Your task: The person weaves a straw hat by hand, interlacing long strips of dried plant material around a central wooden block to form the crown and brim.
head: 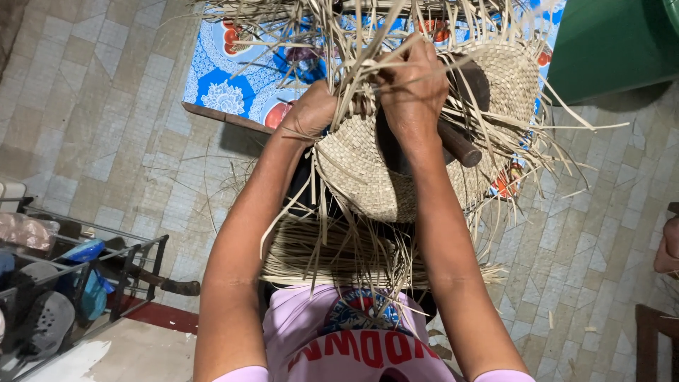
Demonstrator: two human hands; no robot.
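Looking down from the head camera, starting at the far left there's a black metal shoe rack (127, 262) with grey and blue sandals (49, 311) on it, standing on a beige tiled floor (106, 127). Moving in, a low table covered with a blue floral-patterned cloth (219, 78) sits ahead of the person, and its wooden edge shows along the near side. The left hand (311, 110) is pressed against the left side of a half-woven, round, tan straw basket-like piece (368, 170); its fingers curl in around the weave and some loose strands, though the fingertips are buried in straw so I can't tell exactly how they pinch. The woven piece sits right in the middle, over the near edge of the table and above the person's lap, fitted over a dark rounded wooden form (460, 145) whose end pokes out to the right. The right hand (414, 88) is just above it at the top of the weave, fingers closed tight on a bundle of pale loose straw strips (353, 42) that fan out upward. More dry strips (332, 251) lie across the lap, just above a pink printed shirt (353, 339). Off at the top right there's a dark green flat surface (608, 42), and a dark wooden piece of furniture (654, 332) at the bottom right corner.
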